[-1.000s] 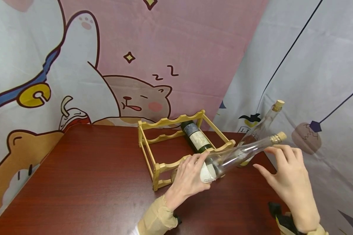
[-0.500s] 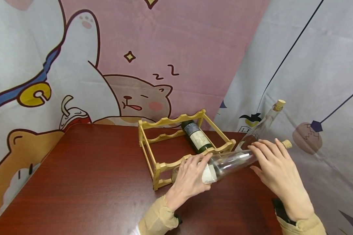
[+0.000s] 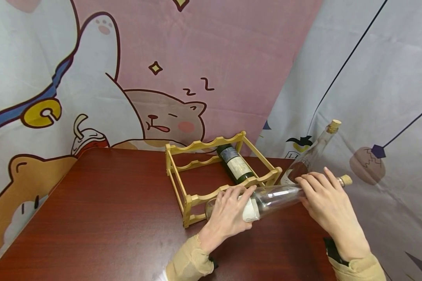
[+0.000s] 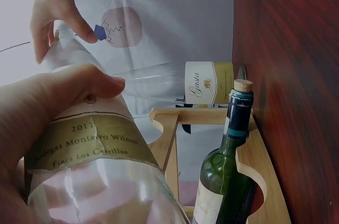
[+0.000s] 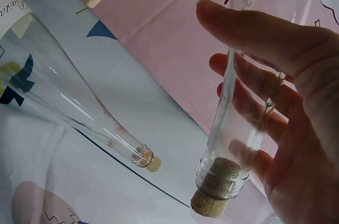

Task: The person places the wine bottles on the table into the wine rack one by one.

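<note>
A clear glass wine bottle (image 3: 279,195) with a cork (image 3: 345,180) in its mouth lies nearly level across the front of a wooden wine rack (image 3: 197,200). My left hand (image 3: 228,214) grips its lower body; in the left wrist view the thumb presses beside the white and olive label (image 4: 87,142). Around the neck curl the thumb and fingers of my right hand (image 3: 328,208), just short of the cork, as the right wrist view shows at the neck (image 5: 220,123). Inside the rack, a dark green corked wine bottle (image 3: 237,166) rests in the right-hand slot.
Another clear corked bottle (image 3: 311,156) stands upright behind my right hand, right of the rack. The dark red table (image 3: 119,218) stretches left of the rack. Printed cloth (image 3: 253,58) hangs at the back and right side.
My right hand has come in from the right and closed round the bottle's neck. The corked end has dipped and shifted slightly right; my left hand keeps its grip.
</note>
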`<state>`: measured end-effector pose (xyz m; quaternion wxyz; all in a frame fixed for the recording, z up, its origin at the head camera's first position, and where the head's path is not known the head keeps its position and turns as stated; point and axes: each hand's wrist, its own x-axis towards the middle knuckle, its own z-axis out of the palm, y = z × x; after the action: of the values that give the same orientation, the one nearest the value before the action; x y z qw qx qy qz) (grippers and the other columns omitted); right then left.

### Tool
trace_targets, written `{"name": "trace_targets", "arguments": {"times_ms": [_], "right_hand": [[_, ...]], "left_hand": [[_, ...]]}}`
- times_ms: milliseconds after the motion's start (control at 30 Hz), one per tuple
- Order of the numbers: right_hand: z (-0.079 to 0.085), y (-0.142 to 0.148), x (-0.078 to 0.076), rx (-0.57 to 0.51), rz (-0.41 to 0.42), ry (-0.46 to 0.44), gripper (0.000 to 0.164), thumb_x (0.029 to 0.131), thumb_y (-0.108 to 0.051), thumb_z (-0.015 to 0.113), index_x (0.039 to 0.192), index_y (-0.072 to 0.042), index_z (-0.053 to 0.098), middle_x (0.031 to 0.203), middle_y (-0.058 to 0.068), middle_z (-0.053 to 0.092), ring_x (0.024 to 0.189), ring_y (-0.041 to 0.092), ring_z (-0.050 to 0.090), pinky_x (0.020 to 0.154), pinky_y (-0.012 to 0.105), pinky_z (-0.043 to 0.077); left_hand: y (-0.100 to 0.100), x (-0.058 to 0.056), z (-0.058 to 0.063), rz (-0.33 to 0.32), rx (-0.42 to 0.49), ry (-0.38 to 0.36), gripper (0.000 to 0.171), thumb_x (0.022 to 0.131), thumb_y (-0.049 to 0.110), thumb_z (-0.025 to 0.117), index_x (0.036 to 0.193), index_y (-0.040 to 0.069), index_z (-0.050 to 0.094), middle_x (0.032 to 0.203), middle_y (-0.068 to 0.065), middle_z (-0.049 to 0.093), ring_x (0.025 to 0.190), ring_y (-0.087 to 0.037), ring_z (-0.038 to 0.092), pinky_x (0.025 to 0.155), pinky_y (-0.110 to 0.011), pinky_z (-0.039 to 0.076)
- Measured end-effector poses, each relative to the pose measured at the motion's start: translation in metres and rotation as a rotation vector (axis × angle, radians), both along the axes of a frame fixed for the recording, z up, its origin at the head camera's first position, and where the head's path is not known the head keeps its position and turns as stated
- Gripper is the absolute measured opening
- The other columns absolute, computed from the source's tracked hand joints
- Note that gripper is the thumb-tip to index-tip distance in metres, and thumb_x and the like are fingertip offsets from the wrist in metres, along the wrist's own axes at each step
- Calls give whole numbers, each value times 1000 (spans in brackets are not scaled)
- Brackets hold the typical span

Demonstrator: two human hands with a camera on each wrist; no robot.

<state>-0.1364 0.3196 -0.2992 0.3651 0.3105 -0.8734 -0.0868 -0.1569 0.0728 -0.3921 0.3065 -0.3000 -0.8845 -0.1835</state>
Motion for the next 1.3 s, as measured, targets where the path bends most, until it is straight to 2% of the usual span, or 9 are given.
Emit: {"name": "trace_targets", "arguments": {"times_ms": [133,267,500,733,933,1100,1300], "right_hand": [[-3,3,-2,1,28,19,39,67,-9,61,104,3,61,95,17,64,94,36,56,100,54,36],[-7,5,-2,7,35,23,36,68,-10,57,100,4,60,90,16,63,88,34,57,96,51,40],[-16,11,-2,9,7,7,32,66,-10,58,96,2,60,82,14,62,80,34,56,80,47,45],[-30,18,-1,0,-28,-14,19,62,-9,59,79,-3,54,68,8,57,69,30,54,66,45,44],[-39,22,0,4,-76,-68,29,51,-7,70,71,-9,48,60,1,51,63,25,51,57,40,38],[-48,25,1,-3,-111,-119,37,47,-7,76,67,-13,45,57,-4,49,60,23,51,57,38,39],[-60,31,0,-34,-111,-124,33,48,-6,71,66,-15,44,56,-4,46,55,20,50,54,35,38]], "left_hand": [[1,1,0,0,-22,3,103,47,48,88,137,23,44,115,2,60,100,-18,60,77,-37,51],[2,2,-1,1,-42,19,102,47,49,87,136,23,44,113,2,61,100,-18,60,76,-36,50],[4,3,-4,-7,-75,31,101,47,49,87,136,24,44,111,1,62,98,-18,60,74,-33,47],[6,3,-6,6,-129,73,101,46,49,87,135,26,46,110,2,62,91,-17,60,70,-32,46],[9,3,-10,20,-189,93,100,46,53,86,134,26,47,110,2,63,89,-17,61,67,-32,45],[11,3,-13,32,-233,108,102,45,57,85,134,28,46,111,3,63,88,-17,61,66,-32,46],[14,4,-16,36,-278,106,101,45,61,84,133,29,45,111,3,62,89,-17,61,65,-32,45]]}}
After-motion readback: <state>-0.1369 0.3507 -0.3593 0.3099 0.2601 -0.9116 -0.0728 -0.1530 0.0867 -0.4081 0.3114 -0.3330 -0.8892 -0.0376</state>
